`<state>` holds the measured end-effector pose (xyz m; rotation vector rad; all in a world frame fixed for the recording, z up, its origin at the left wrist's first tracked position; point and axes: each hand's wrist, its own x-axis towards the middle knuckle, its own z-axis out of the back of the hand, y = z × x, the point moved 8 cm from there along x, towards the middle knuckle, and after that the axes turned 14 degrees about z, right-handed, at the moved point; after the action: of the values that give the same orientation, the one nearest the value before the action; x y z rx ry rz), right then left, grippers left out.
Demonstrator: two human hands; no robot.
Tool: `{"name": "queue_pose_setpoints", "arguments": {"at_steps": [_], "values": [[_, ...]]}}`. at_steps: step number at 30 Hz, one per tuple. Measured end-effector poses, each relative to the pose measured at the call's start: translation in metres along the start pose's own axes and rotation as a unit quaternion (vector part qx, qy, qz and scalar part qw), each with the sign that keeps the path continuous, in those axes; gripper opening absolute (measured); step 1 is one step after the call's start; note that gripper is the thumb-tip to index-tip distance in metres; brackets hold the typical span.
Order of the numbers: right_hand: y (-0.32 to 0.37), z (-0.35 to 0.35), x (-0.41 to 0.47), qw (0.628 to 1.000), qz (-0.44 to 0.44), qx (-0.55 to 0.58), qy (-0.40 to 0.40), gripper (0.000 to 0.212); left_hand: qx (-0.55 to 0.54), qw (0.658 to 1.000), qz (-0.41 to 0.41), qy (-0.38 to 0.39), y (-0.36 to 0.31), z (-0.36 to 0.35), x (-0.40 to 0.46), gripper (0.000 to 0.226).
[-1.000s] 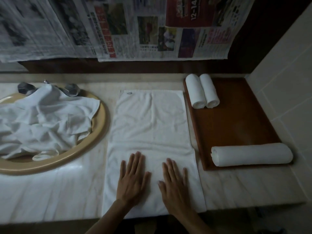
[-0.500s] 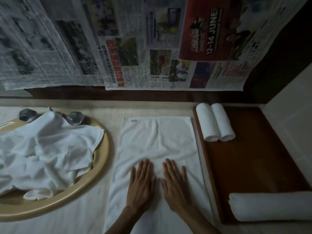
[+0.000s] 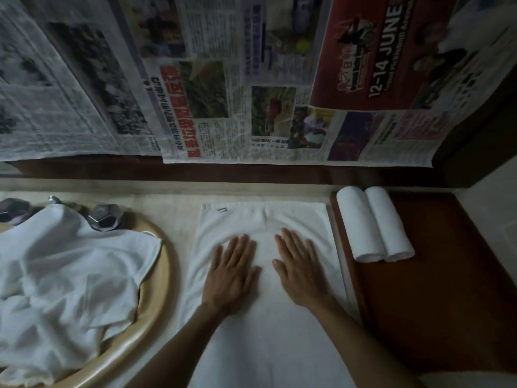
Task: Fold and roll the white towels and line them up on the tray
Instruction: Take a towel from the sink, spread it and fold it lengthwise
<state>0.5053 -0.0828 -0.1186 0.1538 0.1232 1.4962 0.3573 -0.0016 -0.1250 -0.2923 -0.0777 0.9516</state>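
- Both hands lie flat, fingers straight, gripping nothing: left hand (image 3: 230,271) and right hand (image 3: 300,268) press the spread towel (image 3: 265,345).
- That towel lies just left of the tray (image 3: 433,289); two rolls (image 3: 373,224) sit at the tray's far corner.
- Loose towels (image 3: 64,281) fill the basin (image 3: 156,298), left of the spread towel.
- Smoothing wants even outward strokes, so edges stay square before rolling.
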Motion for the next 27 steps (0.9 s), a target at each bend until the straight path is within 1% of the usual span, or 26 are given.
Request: {"name": "queue_pose_setpoints", "arguments": {"at_steps": [3,5,7,10,12,14,15,17,19,21,22,23,24,25,26,27], "values": [[-0.043,0.009,0.008,0.999,-0.041,-0.008,0.025,0.070,0.004,0.997,0.079,-0.005,0.044,0.016,0.023,0.071],[-0.067,0.017,0.013,0.996,-0.068,-0.027,0.042,0.072,0.010,0.994,0.109,0.000,0.062,0.022,0.028,0.073],[-0.082,0.024,0.023,0.994,-0.089,-0.032,0.057,0.067,0.018,0.994,0.112,0.007,0.063,0.022,0.028,0.073],[-0.095,0.040,0.046,0.991,-0.105,-0.068,0.054,0.056,0.017,0.993,0.111,0.017,0.060,0.021,0.027,0.071],[-0.102,0.050,0.058,0.985,-0.124,-0.088,0.079,0.058,0.013,0.994,0.110,0.018,0.061,0.021,0.027,0.069],[-0.108,0.061,0.067,0.980,-0.125,-0.123,0.095,0.057,0.013,0.994,0.110,0.017,0.061,0.022,0.028,0.067],[-0.108,0.066,0.071,0.978,-0.119,-0.140,0.102,0.053,0.013,0.994,0.108,0.018,0.061,0.021,0.028,0.067],[-0.107,0.075,0.075,0.975,-0.117,-0.148,0.120,0.038,0.012,0.994,0.107,0.020,0.061,0.020,0.027,0.067],[-0.109,0.087,0.078,0.971,-0.153,-0.117,0.140,0.024,0.013,0.994,0.108,0.020,0.061,0.020,0.027,0.068],[-0.105,0.100,0.084,0.965,-0.173,-0.071,0.185,0.020,0.014,0.994,0.107,0.017,0.061,0.020,0.027,0.068],[-0.099,0.104,0.087,0.961,-0.168,-0.020,0.220,0.020,0.014,0.994,0.108,0.015,0.060,0.021,0.027,0.068],[-0.087,0.104,0.091,0.951,-0.159,0.065,0.257,0.022,0.013,0.994,0.108,0.014,0.060,0.021,0.026,0.067],[-0.067,0.106,0.093,0.929,-0.152,0.181,0.285,0.023,0.010,0.994,0.110,0.012,0.060,0.022,0.027,0.067],[-0.043,0.109,0.098,0.896,-0.146,0.303,0.292,0.024,0.008,0.994,0.110,0.009,0.059,0.023,0.026,0.067],[-0.018,0.111,0.106,0.857,-0.142,0.414,0.272,0.023,0.007,0.994,0.110,0.010,0.058,0.024,0.026,0.067],[0.001,0.111,0.117,0.821,-0.143,0.501,0.236,0.023,0.008,0.993,0.113,0.017,0.058,0.023,0.026,0.069]]}}
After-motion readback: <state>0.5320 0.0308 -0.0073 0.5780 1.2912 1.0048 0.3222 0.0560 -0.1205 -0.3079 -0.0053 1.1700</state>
